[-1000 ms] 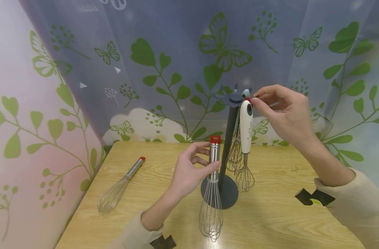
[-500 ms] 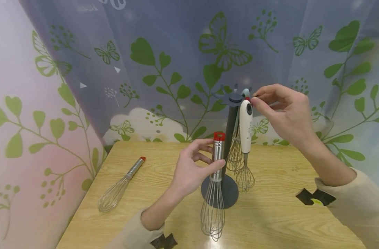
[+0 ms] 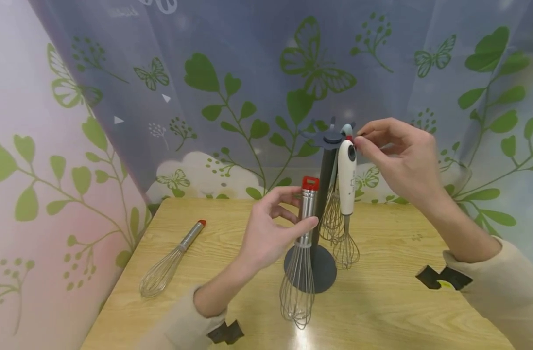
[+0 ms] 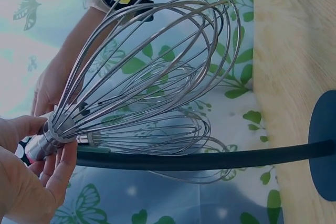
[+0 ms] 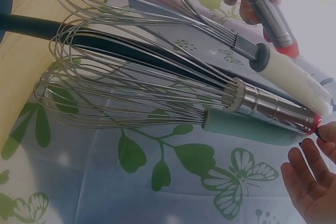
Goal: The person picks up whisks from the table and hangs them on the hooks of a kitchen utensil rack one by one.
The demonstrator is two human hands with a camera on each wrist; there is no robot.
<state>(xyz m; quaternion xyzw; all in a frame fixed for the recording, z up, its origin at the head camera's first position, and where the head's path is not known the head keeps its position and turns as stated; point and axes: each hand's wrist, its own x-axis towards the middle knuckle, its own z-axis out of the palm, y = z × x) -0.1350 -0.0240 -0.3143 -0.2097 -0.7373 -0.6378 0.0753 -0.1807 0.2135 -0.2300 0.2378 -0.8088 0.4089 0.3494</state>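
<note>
In the head view my left hand [image 3: 270, 233] grips the steel handle of a whisk [image 3: 308, 199] with a red end cap, thumb across the front. Its wires hang downward, in front of the dark whisk stand [image 3: 326, 180]. My right hand [image 3: 406, 160] is at the stand's top, thumb and fingertips pinching a dark hook tip there. A white-handled whisk [image 3: 347, 180] hangs beside those fingertips. The right wrist view shows another steel-handled whisk [image 5: 273, 111] with a red cap and a teal-handled whisk [image 5: 252, 129] hanging close together.
Another steel whisk [image 3: 174, 260] with a red tip lies on the wooden table [image 3: 231, 214] at the left. The stand's round base [image 3: 323, 272] rests on the table. A leaf-and-butterfly patterned curtain [image 3: 249, 58] hangs behind.
My left hand has raised its whisk slightly, and the whisk has shifted a little right toward the stand pole. My right hand stays at the stand's top.
</note>
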